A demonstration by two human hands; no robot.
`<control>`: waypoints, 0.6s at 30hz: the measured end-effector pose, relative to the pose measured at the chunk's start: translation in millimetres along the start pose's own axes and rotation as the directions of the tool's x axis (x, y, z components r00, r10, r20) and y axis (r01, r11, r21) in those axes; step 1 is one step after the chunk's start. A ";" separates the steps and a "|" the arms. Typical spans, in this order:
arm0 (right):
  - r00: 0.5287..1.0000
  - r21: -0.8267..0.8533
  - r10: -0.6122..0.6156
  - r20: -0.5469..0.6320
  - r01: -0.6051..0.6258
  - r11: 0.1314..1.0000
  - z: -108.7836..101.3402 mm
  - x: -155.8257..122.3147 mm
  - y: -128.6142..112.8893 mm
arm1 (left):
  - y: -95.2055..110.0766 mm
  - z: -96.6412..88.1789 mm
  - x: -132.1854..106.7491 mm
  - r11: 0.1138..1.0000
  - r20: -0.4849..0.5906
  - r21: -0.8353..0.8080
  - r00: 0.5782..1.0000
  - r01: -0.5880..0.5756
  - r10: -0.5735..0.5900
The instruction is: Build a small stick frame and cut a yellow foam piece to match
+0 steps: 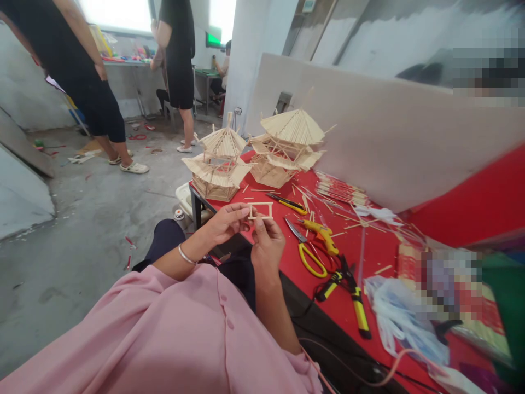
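Between my two hands I hold a small rectangular frame of wooden sticks (pixel 266 204) above the table's near edge. My left hand (pixel 228 223) pinches the frame's left end between thumb and fingers; a bracelet circles that wrist. From below, my right hand (pixel 267 244) grips the lower right part of it with the thumb and fingers. Beyond my hands two pagoda models built of sticks, a smaller one (pixel 221 158) and a larger one (pixel 289 142), stand on the red table (pixel 262 191).
Right of my hands lie a utility knife (pixel 289 203), scissors (pixel 309 254), a yellow glue gun (pixel 324 235) and pliers (pixel 356 306). Bundled sticks (pixel 342 189), loose sticks and a plastic bag (pixel 404 312) are farther right. Several people stand or sit in the background.
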State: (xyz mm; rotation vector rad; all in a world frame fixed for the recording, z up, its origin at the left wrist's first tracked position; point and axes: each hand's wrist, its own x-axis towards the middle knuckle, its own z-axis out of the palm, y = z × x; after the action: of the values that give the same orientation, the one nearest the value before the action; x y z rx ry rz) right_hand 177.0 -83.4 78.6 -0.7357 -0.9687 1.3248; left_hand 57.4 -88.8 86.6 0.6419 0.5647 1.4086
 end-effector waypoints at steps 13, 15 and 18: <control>0.997 0.006 -0.073 0.001 0.073 0.997 7.3 6.8 -11.8 | 3.7 -4.1 -0.6 0.999 0.045 -0.034 0.999 0.004 -0.002; 0.997 -0.016 -0.082 0.004 0.082 0.996 8.1 6.5 -12.1 | 4.0 -3.7 -0.2 0.999 0.041 -0.038 0.999 0.011 -0.009; 0.997 -0.018 -0.082 0.001 0.082 0.996 8.5 7.1 -11.9 | 3.6 -4.3 0.3 0.999 0.042 -0.036 0.999 0.017 -0.015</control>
State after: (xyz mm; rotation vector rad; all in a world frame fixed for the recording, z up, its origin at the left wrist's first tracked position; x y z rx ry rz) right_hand 174.6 -78.7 94.0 -0.7026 -1.0020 1.2457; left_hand 51.9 -88.0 86.1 0.6348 0.5093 1.3846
